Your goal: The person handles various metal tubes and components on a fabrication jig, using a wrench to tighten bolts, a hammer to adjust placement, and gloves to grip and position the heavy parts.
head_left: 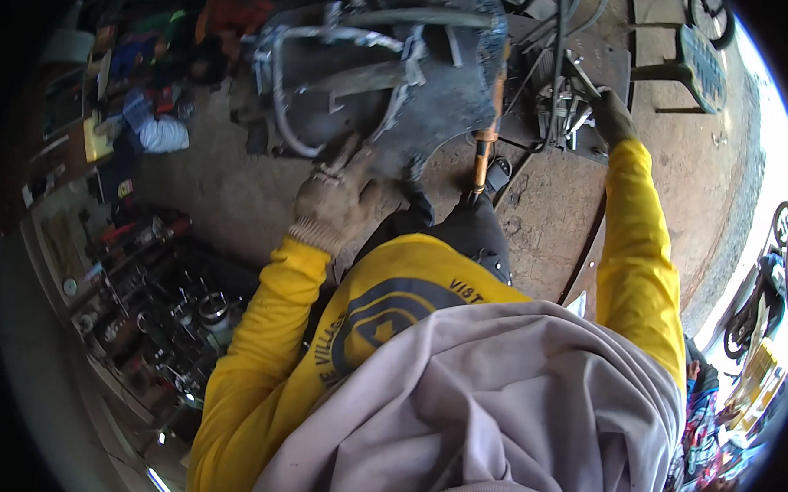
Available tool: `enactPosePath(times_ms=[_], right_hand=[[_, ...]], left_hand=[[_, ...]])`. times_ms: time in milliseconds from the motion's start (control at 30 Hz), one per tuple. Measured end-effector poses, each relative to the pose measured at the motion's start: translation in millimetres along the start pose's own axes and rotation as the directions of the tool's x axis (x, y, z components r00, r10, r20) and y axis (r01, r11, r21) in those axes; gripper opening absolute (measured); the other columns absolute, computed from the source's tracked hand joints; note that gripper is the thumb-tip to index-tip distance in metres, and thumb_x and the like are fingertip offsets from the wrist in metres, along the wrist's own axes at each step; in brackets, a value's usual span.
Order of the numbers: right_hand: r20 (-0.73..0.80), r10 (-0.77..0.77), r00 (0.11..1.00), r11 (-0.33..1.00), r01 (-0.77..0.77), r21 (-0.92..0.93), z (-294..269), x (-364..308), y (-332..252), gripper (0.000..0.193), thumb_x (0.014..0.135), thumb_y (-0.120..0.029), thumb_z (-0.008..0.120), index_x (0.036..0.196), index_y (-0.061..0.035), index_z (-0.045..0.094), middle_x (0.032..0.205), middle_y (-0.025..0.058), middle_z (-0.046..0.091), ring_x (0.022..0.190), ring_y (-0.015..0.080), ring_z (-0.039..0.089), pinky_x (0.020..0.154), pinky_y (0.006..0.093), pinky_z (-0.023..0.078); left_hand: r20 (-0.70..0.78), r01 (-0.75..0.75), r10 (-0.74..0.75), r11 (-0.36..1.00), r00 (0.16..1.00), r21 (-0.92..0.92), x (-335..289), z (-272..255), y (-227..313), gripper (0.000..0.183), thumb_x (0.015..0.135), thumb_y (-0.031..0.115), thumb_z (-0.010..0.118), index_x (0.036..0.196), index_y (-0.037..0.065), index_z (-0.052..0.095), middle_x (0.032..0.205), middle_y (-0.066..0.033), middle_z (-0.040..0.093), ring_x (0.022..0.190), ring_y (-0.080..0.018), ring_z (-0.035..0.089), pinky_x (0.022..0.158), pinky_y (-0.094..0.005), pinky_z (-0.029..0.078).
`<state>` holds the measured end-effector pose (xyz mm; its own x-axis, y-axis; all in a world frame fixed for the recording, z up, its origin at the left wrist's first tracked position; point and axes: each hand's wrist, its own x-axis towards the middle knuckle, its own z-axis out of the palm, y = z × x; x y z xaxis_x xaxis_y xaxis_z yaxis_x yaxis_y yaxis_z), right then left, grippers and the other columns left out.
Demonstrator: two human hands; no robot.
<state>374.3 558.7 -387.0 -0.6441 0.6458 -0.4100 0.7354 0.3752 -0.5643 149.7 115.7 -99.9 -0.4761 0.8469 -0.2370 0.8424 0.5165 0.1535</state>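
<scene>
Left hand [333, 196], gloved, pressed flat and unclenched on grey metal plate [442, 100]. Right hand [611, 116], gloved, gripped metal part [562, 104] on floor [240, 189].

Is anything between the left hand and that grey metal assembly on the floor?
Nothing visible: the gloved left hand already rests on the lower edge of the grey metal assembly. The orange-handled tool stands off to its right.

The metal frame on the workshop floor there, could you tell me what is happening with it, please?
A person in yellow sleeves bends over it. The gloved left hand rests on the grey metal frame, and the gloved right hand reaches to a cluster of metal parts. An orange-handled tool lies between them.
</scene>
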Motion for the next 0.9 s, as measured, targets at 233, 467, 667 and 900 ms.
enactPosePath(times_ms=[233,467,667,900], right_hand=[[-0.534,0.391,0.749,0.79,0.024,0.612,21,-207,-93,0.035,0.1,-0.033,0.053,0.103,0.0007,0.061,0.074,0.0024,0.057,0.062,0.0131,0.048,0.058,0.0294,0.041],[-0.157,0.133,0.979,0.765,0.0,0.644,-14,-346,-290,0.019,0.1,-0.017,0.055,0.105,0.001,0.06,0.075,-0.0013,0.054,0.065,0.0067,0.048,0.059,0.0225,0.04],[0.187,0.114,0.976,0.897,-0.182,0.403,-5,-348,-393,0.015,0.093,-0.009,0.063,0.105,0.0005,0.062,0.089,0.0078,0.065,0.083,0.0155,0.062,0.071,0.0295,0.048],[0.325,-0.221,0.92,0.614,-0.127,0.779,20,-347,-375,0.033,0.096,-0.02,0.058,0.123,-0.0013,0.061,0.131,0.014,0.056,0.121,0.0301,0.056,0.102,0.0479,0.044]], left_hand=[[-0.248,-0.173,0.104,0.946,0.963,-0.276,-35,2,-33,0.029,0.086,0.021,0.071,0.11,0.005,0.067,0.127,-0.018,0.061,0.104,-0.0294,0.067,0.084,-0.0374,0.056],[-0.036,-0.119,0.172,0.498,0.984,-0.859,-36,8,-16,0.039,0.095,0.032,0.065,0.117,0.001,0.059,0.104,-0.0079,0.065,0.087,-0.0157,0.064,0.077,-0.0298,0.055],[0.271,0.376,0.493,-0.125,0.827,-0.918,-26,5,8,0.039,0.097,0.039,0.062,0.112,0.002,0.06,0.095,-0.0065,0.063,0.089,-0.0126,0.059,0.078,-0.0289,0.049],[0.587,0.615,0.264,-0.568,0.765,-0.547,-45,5,2,0.035,0.097,0.041,0.059,0.1,0.006,0.061,0.085,-0.0037,0.062,0.077,-0.0125,0.058,0.072,-0.0278,0.047]])
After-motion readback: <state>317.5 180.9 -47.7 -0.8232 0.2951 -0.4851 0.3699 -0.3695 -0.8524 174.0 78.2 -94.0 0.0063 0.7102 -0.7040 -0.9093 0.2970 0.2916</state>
